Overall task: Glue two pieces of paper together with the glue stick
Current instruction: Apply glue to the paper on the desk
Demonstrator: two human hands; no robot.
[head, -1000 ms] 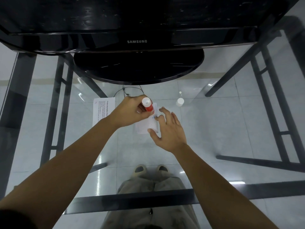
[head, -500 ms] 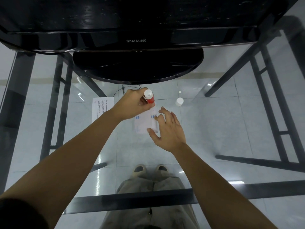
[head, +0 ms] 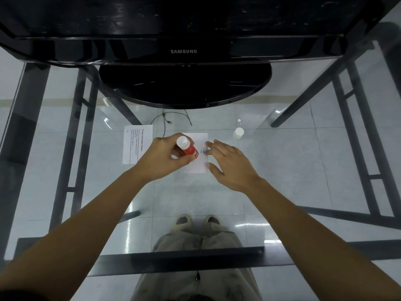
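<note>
A red glue stick [head: 189, 149] with a white end is gripped in my left hand [head: 161, 159], tilted with its lower end on a small white paper [head: 196, 166] lying on the glass table. My right hand [head: 230, 164] rests with spread fingers on that paper's right edge, pinning it flat. A second white sheet [head: 132, 144] with printed text lies just left of my left hand, partly covered by it. The glue stick's white cap [head: 238, 132] stands upright on the glass to the right of the papers.
A black Samsung monitor [head: 184, 51] on a round black base [head: 184, 85] fills the far side of the glass table [head: 303, 159]. A thin cable [head: 169, 118] lies behind the papers. Below the glass are dark table legs, floor tiles and my feet.
My left hand has drawn the glue stick back toward me over the small paper, after being farther up half a second ago. My right hand stays on the paper's right edge.
</note>
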